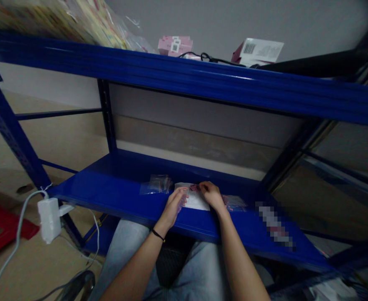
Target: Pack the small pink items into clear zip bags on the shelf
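Observation:
On the blue shelf lies a white sheet (pixel 196 201) with a cluster of small dark red pieces (pixel 195 188), too small to name for certain. My left hand (pixel 173 205) is at the sheet's left side, fingers closed around what looks like a small clear plastic bag (pixel 182 202). Over the sheet's right part, my right hand (pixel 211 195) has its fingertips bent together at the red pieces; what they pinch is hidden. Flat clear bags (pixel 157 184) lie left of the sheet. To the right, beside my right wrist, are more clear bags (pixel 234 203) with small reddish contents.
A blue upper beam (pixel 184 77) crosses above my hands, with pink boxes (pixel 175 45), a white box (pixel 261 50) and a bulky plastic bag (pixel 61 21) on that level. A white power strip (pixel 49 219) with cables hangs at the left post. A blurred-out object (pixel 274 225) lies right on the shelf.

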The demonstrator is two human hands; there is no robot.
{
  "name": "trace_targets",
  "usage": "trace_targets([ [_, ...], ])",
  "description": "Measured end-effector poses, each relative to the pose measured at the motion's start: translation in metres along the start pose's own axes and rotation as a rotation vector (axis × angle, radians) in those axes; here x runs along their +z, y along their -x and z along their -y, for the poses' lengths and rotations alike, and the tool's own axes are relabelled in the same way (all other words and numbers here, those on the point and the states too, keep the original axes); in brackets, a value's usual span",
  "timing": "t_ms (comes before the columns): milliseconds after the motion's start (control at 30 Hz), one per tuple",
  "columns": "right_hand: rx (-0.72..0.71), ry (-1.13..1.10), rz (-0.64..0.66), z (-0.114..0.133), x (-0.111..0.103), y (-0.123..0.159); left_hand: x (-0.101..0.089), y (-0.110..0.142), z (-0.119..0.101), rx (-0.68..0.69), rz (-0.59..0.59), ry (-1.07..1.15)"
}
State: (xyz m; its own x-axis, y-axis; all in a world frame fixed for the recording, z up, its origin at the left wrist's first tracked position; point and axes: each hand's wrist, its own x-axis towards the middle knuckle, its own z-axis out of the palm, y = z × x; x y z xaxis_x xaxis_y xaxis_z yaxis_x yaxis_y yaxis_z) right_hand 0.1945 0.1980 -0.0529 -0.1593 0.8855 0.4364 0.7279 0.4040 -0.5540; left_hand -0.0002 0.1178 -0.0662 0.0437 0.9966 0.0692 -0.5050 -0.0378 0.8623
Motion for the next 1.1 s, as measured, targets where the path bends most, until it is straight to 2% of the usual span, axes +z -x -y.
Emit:
trace_targets([
  [133, -0.112, 0.182, 0.059, 0.011, 0.018, 0.006, 0.0, 0.0, -0.002, -0.016, -0.007, 0.012],
  [267, -0.138, 0.296, 0.049, 0.018, 0.027, 0.011, 0.001, 0.001, -0.004, -0.033, 0.001, 0.003],
  [533, -0.146, 0.407, 0.015, 0.026, 0.029, 0.015, 0.001, 0.002, -0.002, -0.028, 0.003, -0.005],
  [733, -0.152, 0.415, 0.004, 0.022, 0.031, 0.015, 0.001, 0.002, -0.002, -0.024, 0.006, -0.006],
  [1100, -0.134, 0.428, 0.054, 0.021, 0.029, 0.012, 0.0, 0.001, 0.001, -0.016, 0.021, -0.04],
])
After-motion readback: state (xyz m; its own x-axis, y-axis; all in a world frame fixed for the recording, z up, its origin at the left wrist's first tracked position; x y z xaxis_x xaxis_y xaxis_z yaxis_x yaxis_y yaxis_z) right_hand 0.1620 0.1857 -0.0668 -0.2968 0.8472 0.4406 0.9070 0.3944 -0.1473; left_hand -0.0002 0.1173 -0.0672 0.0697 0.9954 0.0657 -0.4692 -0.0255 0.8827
